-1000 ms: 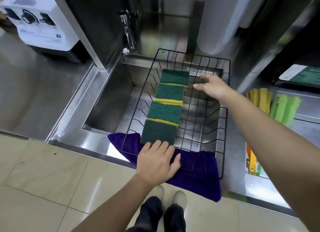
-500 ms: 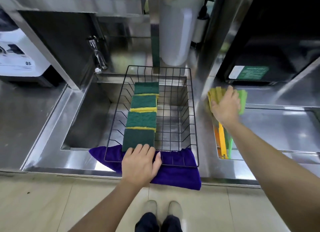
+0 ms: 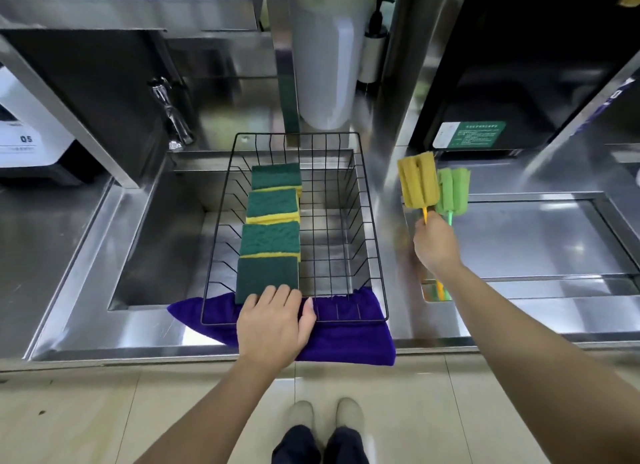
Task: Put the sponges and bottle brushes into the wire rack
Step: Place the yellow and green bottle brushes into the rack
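With four sponges (image 3: 270,231) lined up in the wire rack (image 3: 372,242), a left hand (image 3: 273,321) lies flat on its rim while the right hand (image 3: 437,244) grips two bottle brushes (image 3: 433,186) beside it, likely bound leftward into the rack's empty side.

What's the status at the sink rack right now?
Left hand flat on wire rack front edge. Right hand grip shut on yellow bottle brush and green bottle brush, right of rack. Four sponges racked. Path clear.
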Motion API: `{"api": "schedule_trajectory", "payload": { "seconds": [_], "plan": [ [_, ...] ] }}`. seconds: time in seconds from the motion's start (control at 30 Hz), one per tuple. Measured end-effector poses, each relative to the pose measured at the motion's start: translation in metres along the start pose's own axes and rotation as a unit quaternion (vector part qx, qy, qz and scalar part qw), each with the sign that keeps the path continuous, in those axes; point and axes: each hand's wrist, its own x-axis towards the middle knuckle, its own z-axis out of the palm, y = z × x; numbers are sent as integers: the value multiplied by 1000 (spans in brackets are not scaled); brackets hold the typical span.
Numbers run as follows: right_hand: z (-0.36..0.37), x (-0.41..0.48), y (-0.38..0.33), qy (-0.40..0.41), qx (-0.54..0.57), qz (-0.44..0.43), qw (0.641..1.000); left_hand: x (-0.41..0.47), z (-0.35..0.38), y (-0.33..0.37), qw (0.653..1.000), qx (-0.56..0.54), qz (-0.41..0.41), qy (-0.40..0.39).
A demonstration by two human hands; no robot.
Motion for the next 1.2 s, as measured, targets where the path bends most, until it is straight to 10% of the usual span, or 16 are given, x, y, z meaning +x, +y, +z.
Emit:
{"api": "schedule_trajectory", "payload": {
  "seconds": [0.4, 0.9, 1.2],
  "plan": [
    [-30, -17, -90, 8, 393, -82, 916, -1, 2, -1, 1000, -14, -7, 15],
    [56, -33, -94, -144, 58, -141, 978, -3, 1, 0, 999, -34, -21, 5],
    [81, -21, -103, -149, 80, -103, 980, -2, 0, 1, 999, -42, -28, -4]
  ]
}}
